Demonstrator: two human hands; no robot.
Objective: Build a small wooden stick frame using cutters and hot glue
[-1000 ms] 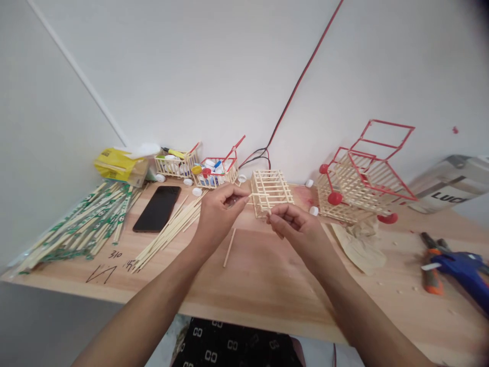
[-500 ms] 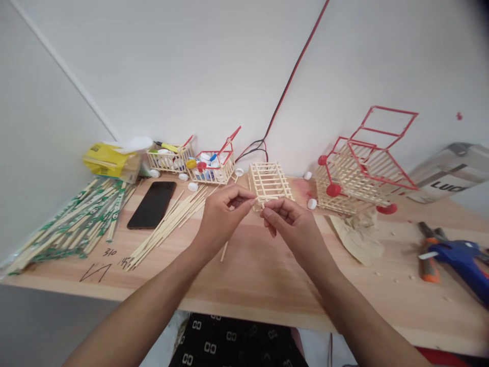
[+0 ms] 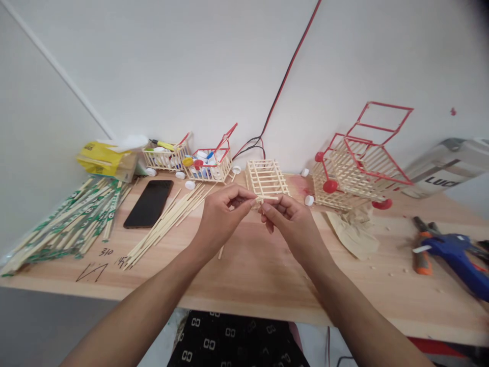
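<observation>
My left hand (image 3: 225, 214) and my right hand (image 3: 288, 216) meet over the middle of the table, each with thumb and forefinger pinched. Between their fingertips shows a short pale wooden stick (image 3: 263, 200), partly hidden by the fingers. Right behind it lies a small basket-like frame of wooden sticks (image 3: 267, 176), its near edge partly covered by the fingers; whether the stick touches the frame I cannot tell. Under my left hand a loose stick (image 3: 220, 252) pokes out. To the left is a fanned pile of bare sticks (image 3: 168, 227).
Left stand wrapped chopsticks (image 3: 69, 219), a black phone (image 3: 148, 204) and a yellow packet (image 3: 99, 158). Two small stick carts, one a cart with caps (image 3: 210, 171), line the wall. Rightward are a larger red-trimmed cart (image 3: 351, 173), brown paper (image 3: 349, 237), a blue glue gun (image 3: 454, 255) and pliers (image 3: 423, 255).
The whole view has shifted slightly, with things appearing a little further left. My hands keep their pinch close together; the pale stick between the fingertips now shows more clearly.
</observation>
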